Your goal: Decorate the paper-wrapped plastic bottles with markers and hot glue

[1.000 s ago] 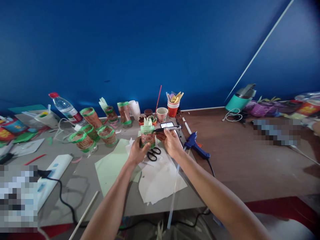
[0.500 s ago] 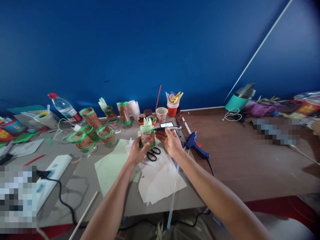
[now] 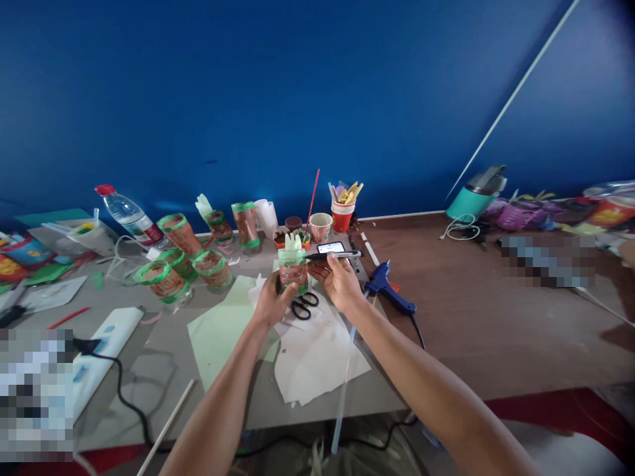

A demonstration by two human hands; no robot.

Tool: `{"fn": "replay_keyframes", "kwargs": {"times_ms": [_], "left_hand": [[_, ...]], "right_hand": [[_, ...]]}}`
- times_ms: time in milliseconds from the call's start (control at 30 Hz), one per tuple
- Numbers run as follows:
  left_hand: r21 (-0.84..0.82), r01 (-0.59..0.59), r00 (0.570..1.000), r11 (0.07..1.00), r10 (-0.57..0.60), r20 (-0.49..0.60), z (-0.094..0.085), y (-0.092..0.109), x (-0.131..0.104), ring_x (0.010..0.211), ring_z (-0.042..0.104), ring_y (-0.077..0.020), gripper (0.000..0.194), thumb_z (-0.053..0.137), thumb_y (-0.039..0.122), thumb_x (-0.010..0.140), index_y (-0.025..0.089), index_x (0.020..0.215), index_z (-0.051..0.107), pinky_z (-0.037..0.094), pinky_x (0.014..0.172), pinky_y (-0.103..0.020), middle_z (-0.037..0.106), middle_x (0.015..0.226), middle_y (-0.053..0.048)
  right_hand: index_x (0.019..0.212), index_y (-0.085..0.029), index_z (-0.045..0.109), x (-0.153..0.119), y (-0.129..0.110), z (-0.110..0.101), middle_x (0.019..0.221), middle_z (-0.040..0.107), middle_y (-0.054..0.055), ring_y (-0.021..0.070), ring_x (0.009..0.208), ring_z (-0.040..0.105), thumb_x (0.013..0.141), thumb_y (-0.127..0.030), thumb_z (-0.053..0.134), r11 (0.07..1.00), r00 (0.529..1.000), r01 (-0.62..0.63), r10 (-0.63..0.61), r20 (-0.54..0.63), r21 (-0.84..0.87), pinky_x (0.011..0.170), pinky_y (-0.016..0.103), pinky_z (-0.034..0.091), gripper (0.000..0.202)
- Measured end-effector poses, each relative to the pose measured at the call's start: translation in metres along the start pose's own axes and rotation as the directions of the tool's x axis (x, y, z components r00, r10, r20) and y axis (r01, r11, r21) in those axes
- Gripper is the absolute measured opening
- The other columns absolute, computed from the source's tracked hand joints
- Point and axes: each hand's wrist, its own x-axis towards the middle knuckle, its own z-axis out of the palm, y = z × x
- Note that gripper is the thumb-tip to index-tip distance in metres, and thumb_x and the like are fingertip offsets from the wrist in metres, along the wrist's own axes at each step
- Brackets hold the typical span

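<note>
Upright in my left hand (image 3: 274, 301) is a small painted cup (image 3: 293, 272), brown round the middle with green bands and pale leaf-shaped paper pieces rising from its top. My fingers wrap its left side and lower front. My right hand (image 3: 341, 284) pinches a black-and-white marker (image 3: 337, 255) that lies nearly level, its dark end pointing left at the cup's upper side. Whether that end touches the cup I cannot tell. Below the cup, black-handled scissors (image 3: 303, 307) rest on cut white paper (image 3: 317, 363). A lit phone (image 3: 331, 248) lies behind the marker.
A blue glue gun (image 3: 389, 291) lies right of my right hand, its cord running forward. Several painted cups (image 3: 181, 233) stand to the left near a water bottle (image 3: 129, 217). A red cup (image 3: 342, 218) holds plastic cutlery at the back. A white power strip (image 3: 109, 354) lies front left.
Almost nothing differs. The marker's dark end sits very slightly lower, and both hands keep their holds in the same place.
</note>
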Motion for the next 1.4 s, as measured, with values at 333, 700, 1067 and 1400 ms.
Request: {"fn": "replay_keyframes", "kwargs": {"times_ms": [333,700,1067,1400], "left_hand": [[0.01,-0.021,1.0,1.0,0.021,0.009,-0.0009,0.0,0.0001,0.104,0.064,-0.028,0.045,0.054,0.049,0.079,0.017,0.109,0.063,0.051,0.09,-0.04,0.071,0.111,-0.011],[-0.016,-0.008,1.0,1.0,0.008,0.012,-0.0007,-0.0003,0.0002,0.105,0.064,-0.0282,0.05,0.054,0.051,0.079,0.014,0.111,0.06,0.05,0.091,-0.039,0.07,0.112,-0.013],[0.029,-0.043,0.999,0.999,0.043,0.003,-0.0015,-0.002,0.0,0.103,0.065,-0.0277,0.048,0.054,0.05,0.08,0.015,0.112,0.061,0.051,0.09,-0.039,0.07,0.111,-0.012],[0.007,-0.028,0.999,1.0,0.028,-0.014,-0.0002,-0.0015,0.0003,0.101,0.065,-0.0282,0.049,0.054,0.049,0.079,0.013,0.112,0.062,0.051,0.088,-0.04,0.071,0.109,-0.012]], "right_hand": [[0.087,-0.027,0.058,-0.0008,0.0016,-0.0022,0.084,0.073,-0.005,0.0181,0.078,0.071,0.065,-0.039,0.083,0.999,0.999,0.029,-0.027,0.038,-0.04,0.081,0.037,0.057,0.035],[0.087,-0.025,0.058,0.0011,0.0014,-0.002,0.078,0.074,-0.004,0.021,0.076,0.072,0.06,-0.039,0.086,1.0,1.0,-0.006,0.006,0.01,0.025,0.081,0.041,0.058,0.042],[0.083,-0.025,0.058,-0.0011,0.0015,0.0003,0.08,0.074,-0.005,0.0183,0.075,0.072,0.062,-0.04,0.085,0.999,0.998,0.045,-0.044,0.038,-0.028,0.079,0.036,0.057,0.037],[0.081,-0.025,0.058,-0.0043,-0.0016,0.0046,0.082,0.074,-0.005,0.0181,0.074,0.071,0.06,-0.04,0.086,1.0,0.999,0.025,-0.025,0.041,-0.003,0.077,0.035,0.057,0.038]]}}
